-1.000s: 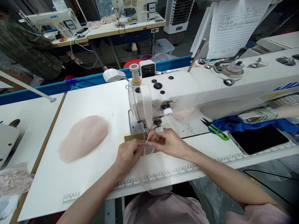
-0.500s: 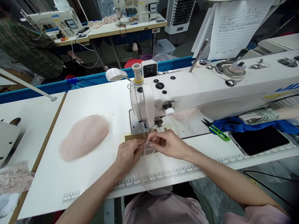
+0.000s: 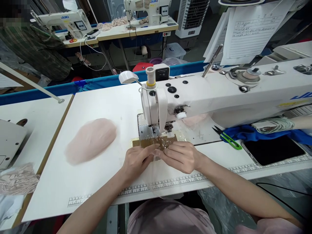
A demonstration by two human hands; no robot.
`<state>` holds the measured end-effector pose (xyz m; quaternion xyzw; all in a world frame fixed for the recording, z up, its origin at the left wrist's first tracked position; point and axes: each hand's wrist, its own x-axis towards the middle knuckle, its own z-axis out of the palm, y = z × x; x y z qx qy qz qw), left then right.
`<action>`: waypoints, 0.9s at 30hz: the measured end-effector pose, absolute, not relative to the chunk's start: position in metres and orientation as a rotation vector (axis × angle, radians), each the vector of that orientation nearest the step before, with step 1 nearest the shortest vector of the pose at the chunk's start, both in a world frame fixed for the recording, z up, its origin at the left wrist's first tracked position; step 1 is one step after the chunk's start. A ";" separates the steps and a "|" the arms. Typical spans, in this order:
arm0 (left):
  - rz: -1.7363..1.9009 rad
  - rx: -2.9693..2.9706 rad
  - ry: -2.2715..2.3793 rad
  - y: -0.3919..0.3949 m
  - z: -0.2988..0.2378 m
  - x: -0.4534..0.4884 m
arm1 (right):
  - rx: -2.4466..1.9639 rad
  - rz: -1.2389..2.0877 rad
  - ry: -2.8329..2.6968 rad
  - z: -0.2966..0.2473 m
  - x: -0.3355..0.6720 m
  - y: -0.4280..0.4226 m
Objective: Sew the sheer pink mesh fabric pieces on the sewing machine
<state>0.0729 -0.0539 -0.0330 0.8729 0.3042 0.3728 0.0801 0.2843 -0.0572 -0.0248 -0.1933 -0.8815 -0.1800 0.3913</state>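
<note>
My left hand (image 3: 136, 160) and my right hand (image 3: 180, 156) meet just in front of the needle area of a white sewing machine (image 3: 219, 94). Both pinch a thin sheer fabric strip (image 3: 156, 172) that runs from my fingertips down over the table's ruler edge toward my lap. The fingers of both hands are pressed together on it, over the taped brown patch (image 3: 156, 142) below the presser foot.
A pale pink fabric pile (image 3: 91, 139) lies on the table to the left. Green thread snips (image 3: 229, 138), blue cloth and a black phone (image 3: 273, 149) sit at the right. Another person in a striped top (image 3: 36, 48) is at the far left; more sewing machines stand behind.
Both hands have drawn back slightly from the presser foot toward me, flattening onto the strip. The view has shifted a little to the left.
</note>
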 end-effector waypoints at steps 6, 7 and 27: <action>0.922 2.298 1.046 -0.060 -0.027 0.073 | -0.541 -0.305 -2.290 -0.012 0.285 -0.061; 0.822 2.203 1.079 -0.060 -0.025 0.074 | -0.613 -0.167 -2.311 -0.009 0.285 -0.061; 0.821 3.073 1.299 -0.064 -0.037 0.083 | -1.511 0.522 -2.153 -0.036 0.262 -0.035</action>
